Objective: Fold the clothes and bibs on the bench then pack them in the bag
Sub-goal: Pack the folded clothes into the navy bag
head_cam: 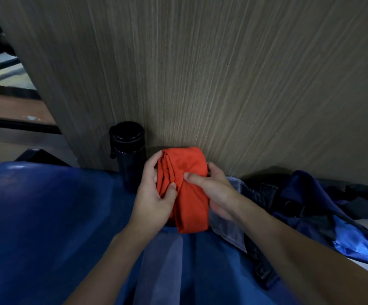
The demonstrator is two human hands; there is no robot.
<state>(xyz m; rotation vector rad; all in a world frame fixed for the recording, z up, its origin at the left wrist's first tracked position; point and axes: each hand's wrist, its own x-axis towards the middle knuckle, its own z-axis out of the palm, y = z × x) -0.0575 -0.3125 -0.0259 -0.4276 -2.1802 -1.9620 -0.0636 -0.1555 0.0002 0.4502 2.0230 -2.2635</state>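
An orange garment (189, 172), folded into a thick bundle, lies on the blue bench (46, 212) against the wooden wall panel. My left hand (154, 194) grips its left side, thumb pressed into the folds. My right hand (213, 190) holds the right side, thumb across the top of the cloth. The dark blue bag (310, 199) lies open to the right of the bundle, with bright blue fabric (354, 241) inside it.
A black flask (128, 155) stands upright just left of the orange bundle, against the wooden wall panel (222, 73). A pale blue cloth (163, 260) is spread on the bench under my forearms. A black strap (264, 265) trails from the bag.
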